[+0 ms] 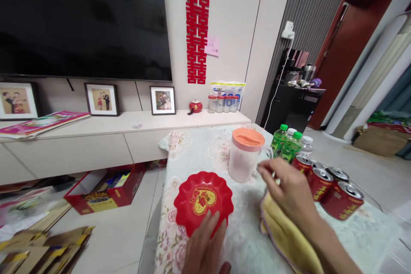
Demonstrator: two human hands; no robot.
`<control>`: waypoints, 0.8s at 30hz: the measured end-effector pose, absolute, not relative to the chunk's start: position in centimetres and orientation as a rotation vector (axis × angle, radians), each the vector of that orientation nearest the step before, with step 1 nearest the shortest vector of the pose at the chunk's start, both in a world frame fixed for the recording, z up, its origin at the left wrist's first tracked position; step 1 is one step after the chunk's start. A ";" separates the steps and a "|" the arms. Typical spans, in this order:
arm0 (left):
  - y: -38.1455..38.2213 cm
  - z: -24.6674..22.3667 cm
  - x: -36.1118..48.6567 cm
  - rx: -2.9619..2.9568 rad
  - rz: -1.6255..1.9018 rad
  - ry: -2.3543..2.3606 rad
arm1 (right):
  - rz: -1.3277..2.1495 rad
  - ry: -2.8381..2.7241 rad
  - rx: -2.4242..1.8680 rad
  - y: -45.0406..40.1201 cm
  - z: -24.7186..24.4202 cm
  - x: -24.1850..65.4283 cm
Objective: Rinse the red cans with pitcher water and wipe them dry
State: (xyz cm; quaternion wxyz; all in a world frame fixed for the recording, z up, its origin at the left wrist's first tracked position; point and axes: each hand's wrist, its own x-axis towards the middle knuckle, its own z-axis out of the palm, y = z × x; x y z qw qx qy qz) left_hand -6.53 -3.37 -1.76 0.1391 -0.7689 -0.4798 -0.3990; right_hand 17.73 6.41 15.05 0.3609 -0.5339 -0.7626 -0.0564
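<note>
A red plate with a scalloped rim and a yellow heart print (224, 195) lies on the flowered tablecloth. My left hand (205, 244) reaches over its near edge, fingers stretched out; whether they touch the plate I cannot tell. My right hand (285, 188) is raised beside a frosted plastic pitcher (242, 165) with an orange lid (248, 138). Its fingers are curled in a pinch near the pitcher's handle, and anything between them is too small to make out. Below my right wrist lies a crumpled yellow cloth (285, 235) with a purple edge, partly covered by the forearm.
Several red cans (342, 201) and bottles with green caps (290, 147) stand at the table's right. Behind is a white cabinet (154, 130) with framed photos (162, 100) and lidded jars (219, 105). On the floor at left are a red box (102, 197) and flattened cardboard (41, 248).
</note>
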 end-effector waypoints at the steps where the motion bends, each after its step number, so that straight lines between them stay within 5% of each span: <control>1: -2.6 -1.0 -6.8 -2.267 -1.160 -1.393 | -0.172 -2.015 -1.532 8.6 16.9 18.3; 5: 1.6 3.8 -6.4 -2.426 -1.255 -1.674 | -0.155 -2.095 -1.689 16.1 21.3 19.0; 11: 10.1 10.1 -2.2 -2.595 -1.640 -2.051 | 0.020 -2.327 -1.809 20.0 21.7 17.7; 24: 17.7 12.4 3.6 -2.510 -2.021 -2.089 | -0.030 -2.481 -1.906 22.0 22.3 16.5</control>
